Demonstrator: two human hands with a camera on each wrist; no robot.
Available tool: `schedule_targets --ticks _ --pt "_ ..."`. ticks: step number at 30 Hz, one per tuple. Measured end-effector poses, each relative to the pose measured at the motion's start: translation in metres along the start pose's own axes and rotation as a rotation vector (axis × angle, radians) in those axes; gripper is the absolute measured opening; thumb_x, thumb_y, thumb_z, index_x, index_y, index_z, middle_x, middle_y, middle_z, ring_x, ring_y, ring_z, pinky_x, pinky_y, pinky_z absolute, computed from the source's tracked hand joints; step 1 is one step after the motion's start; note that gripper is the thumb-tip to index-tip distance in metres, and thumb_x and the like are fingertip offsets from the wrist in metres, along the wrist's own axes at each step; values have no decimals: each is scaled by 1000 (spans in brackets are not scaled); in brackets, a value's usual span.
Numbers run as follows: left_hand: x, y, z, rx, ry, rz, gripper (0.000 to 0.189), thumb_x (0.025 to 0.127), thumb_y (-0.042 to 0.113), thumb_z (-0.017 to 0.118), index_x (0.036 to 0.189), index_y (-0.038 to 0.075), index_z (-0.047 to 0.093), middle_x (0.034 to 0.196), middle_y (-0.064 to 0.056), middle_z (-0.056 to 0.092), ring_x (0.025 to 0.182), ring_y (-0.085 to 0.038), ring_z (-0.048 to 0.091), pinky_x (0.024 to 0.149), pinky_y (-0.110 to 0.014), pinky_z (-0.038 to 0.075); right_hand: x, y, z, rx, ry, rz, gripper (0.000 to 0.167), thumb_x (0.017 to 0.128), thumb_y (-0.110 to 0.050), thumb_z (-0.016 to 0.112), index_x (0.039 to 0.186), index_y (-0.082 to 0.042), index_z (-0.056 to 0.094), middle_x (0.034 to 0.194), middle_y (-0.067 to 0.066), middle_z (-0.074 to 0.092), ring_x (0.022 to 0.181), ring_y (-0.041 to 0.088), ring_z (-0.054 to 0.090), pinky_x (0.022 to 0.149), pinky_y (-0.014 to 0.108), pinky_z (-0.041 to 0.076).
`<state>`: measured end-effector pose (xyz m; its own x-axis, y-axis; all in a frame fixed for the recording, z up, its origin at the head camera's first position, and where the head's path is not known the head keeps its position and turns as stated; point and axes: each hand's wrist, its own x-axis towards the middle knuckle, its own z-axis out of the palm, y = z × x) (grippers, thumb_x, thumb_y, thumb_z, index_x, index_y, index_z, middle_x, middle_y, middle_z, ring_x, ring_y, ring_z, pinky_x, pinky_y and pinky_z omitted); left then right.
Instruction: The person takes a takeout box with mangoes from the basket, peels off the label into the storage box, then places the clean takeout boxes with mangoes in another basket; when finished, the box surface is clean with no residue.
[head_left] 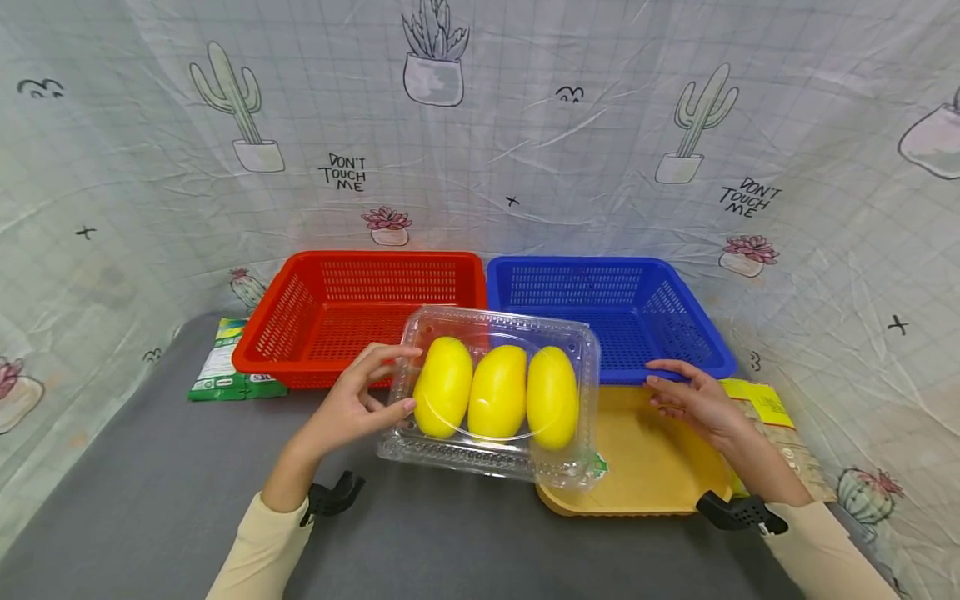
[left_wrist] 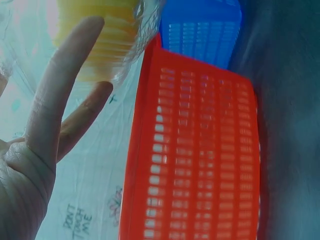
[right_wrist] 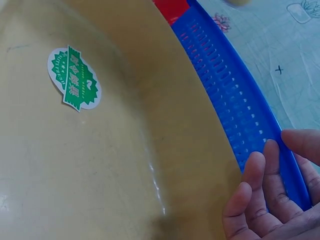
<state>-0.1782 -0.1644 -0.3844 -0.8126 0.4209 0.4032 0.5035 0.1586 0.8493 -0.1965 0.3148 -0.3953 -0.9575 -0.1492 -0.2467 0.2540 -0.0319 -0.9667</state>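
A clear plastic clamshell box [head_left: 487, 458] with three yellow mangoes [head_left: 497, 392] inside is held up, tilted, before the baskets. My left hand [head_left: 356, 396] grips its left edge, thumb and fingers apart; in the left wrist view two extended fingers [left_wrist: 65, 82] reach to the box. My right hand [head_left: 701, 404] pinches the front rim of the blue basket [head_left: 645, 373]; the right wrist view shows the fingertips [right_wrist: 255, 162] around that rim. Below the right hand lies a yellow tray [head_left: 652, 467], with a green-and-white sticker [right_wrist: 75, 77] on it.
The red basket [head_left: 285, 367] stands left of the blue one, both against a patterned cloth backdrop [head_left: 525, 167]. A green packet [head_left: 232, 367] lies beside the red basket. Another packet [head_left: 780, 425], yellow and beige, lies right of the tray on the grey table [head_left: 420, 542].
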Motion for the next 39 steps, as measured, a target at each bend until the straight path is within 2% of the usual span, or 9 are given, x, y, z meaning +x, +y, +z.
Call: schedule_targets --ticks 13,20,26,32,39 --pt "30 -1 24 -39 32 17 56 83 10 75 134 13 51 122 -14 45 120 -52 51 58 -37 59 2 0 -1 -14 21 12 17 96 -14 63 102 -28 68 85 -5 73 71 14 68 71 26 56" --pt "43 -1 36 -99 48 33 55 84 8 74 134 12 50 120 -16 43 119 -47 54 57 -38 58 2 1 -2 -8 24 10 17 96 -12 63 102 -28 68 86 -4 73 72 16 68 71 26 56" --pt "53 -7 42 -86 52 16 57 84 8 74 135 17 50 121 -14 43 121 -45 54 57 -38 58 4 3 -1 -30 32 13 16 96 -14 63 103 -28 65 85 -6 72 72 15 68 71 26 56" --pt "64 -12 48 -77 45 36 57 85 10 74 136 18 50 120 -14 43 122 -43 53 58 -37 59 3 4 -2 -30 14 -17 20 97 -12 61 101 -31 65 87 -7 70 72 13 66 71 26 55" --pt "81 -13 57 -106 81 75 57 85 2 72 136 14 50 126 -15 43 120 -40 55 59 -36 59 3 7 -5 29 -30 -72 30 97 0 53 100 -28 64 84 -6 69 69 10 64 66 24 54"
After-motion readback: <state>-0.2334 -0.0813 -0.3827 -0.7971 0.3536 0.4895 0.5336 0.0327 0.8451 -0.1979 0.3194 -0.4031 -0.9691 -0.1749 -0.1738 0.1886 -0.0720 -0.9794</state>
